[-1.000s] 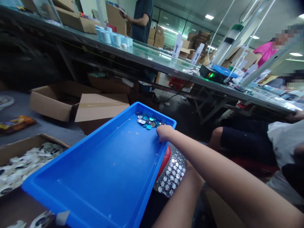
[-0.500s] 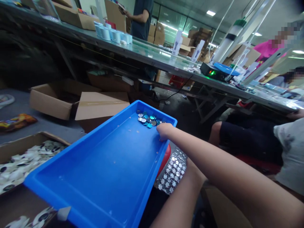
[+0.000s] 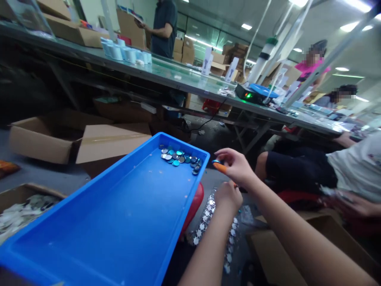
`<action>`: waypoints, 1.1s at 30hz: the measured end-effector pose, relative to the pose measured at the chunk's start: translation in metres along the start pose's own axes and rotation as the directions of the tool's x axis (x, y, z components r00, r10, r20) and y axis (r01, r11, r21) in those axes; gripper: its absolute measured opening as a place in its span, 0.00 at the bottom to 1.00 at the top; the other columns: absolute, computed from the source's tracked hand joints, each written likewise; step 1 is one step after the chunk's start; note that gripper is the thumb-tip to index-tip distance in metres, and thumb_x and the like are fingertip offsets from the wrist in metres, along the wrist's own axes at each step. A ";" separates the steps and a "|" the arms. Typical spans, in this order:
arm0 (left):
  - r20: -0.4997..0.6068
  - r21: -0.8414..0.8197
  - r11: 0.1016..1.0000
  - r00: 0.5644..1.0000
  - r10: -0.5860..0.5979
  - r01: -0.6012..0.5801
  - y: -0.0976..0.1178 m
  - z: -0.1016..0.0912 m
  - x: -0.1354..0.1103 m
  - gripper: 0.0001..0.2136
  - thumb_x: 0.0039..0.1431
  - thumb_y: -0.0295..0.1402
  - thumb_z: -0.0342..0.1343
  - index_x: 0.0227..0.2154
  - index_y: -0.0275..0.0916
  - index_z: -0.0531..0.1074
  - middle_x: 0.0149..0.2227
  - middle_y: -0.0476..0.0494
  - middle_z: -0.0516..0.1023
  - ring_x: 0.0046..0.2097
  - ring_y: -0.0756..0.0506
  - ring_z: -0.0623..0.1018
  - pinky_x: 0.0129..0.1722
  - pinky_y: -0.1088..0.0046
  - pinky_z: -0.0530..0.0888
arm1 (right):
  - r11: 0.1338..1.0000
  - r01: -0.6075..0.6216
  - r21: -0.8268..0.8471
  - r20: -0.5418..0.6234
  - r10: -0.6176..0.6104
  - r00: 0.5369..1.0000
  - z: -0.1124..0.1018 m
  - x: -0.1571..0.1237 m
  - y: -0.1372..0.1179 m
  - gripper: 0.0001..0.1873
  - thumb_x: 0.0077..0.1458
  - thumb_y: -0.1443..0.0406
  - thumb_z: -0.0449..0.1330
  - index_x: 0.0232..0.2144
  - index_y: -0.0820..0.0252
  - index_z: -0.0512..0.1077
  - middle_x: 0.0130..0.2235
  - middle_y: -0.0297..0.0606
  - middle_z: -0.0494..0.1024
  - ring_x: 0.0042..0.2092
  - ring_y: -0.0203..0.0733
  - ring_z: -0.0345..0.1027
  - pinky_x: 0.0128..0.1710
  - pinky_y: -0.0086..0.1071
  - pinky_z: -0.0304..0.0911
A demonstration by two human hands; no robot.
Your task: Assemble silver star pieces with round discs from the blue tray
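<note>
A blue plastic tray (image 3: 119,222) lies tilted in front of me, with a small heap of teal and silver discs (image 3: 178,158) in its far corner. My right hand (image 3: 235,167) hovers just past the tray's far right rim. It pinches a small dark disc (image 3: 216,161) between the thumb and a finger with an orange tip cover. My left hand (image 3: 228,197) sits lower, its fingers curled shut at the top of a clear sheet of silver pieces (image 3: 205,220).
A red round object (image 3: 193,202) pokes out under the tray's right side. Cardboard boxes (image 3: 104,143) stand on the floor beyond, and one at left holds white pieces (image 3: 18,214). A long workbench (image 3: 178,77) runs behind, with people standing and sitting at it (image 3: 342,167).
My right hand has lifted out of the tray's corner and moved right, now pinching a disc. My left hand has come into view by the sheet. The view has shifted right.
</note>
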State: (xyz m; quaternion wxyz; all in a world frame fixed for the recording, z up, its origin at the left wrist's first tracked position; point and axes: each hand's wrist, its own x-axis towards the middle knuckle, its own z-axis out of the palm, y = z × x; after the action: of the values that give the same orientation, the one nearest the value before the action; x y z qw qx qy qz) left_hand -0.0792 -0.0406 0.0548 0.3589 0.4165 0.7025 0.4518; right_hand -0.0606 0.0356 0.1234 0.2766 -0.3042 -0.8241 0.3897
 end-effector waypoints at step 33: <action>0.251 -0.685 0.649 0.943 -0.217 0.332 0.005 0.123 0.022 0.22 0.36 0.43 0.76 0.31 0.30 0.80 0.32 0.38 0.81 0.36 0.47 0.78 0.37 0.75 0.73 | 0.987 -0.164 -0.001 -0.584 0.132 0.801 -0.093 -0.161 0.147 0.13 0.52 0.69 0.62 0.41 0.56 0.79 0.35 0.36 0.81 0.25 0.35 0.59 0.26 0.30 0.58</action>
State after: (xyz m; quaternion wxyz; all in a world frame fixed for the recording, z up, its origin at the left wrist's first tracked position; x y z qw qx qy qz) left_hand 0.0222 0.0218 0.0156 0.6075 0.1633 0.4961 0.5984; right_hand 0.1525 0.0396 0.0194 0.4762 -0.4791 -0.6833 0.2771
